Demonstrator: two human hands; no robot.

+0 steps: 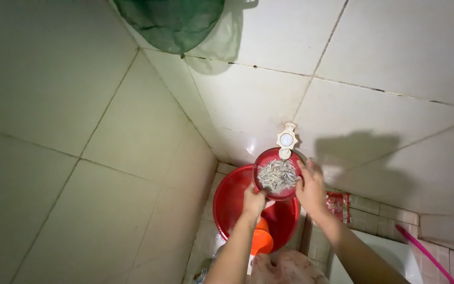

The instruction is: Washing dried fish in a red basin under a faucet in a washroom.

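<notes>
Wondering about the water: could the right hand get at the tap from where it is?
Probably yes: the right hand grips the small red bowl rim just below the tap, with nothing between.

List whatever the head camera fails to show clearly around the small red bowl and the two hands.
- Small red bowl: the pale slivers in it are too small to identify.
- Tap: its spout sits behind the bowl rim; whether water runs cannot be told.
- Left hand and right hand: fingertips are hidden under or behind the bowl.
- Large red basin: the inside is partly covered by bowl and arms.
- Orange object: mostly hidden by the left forearm.
</notes>
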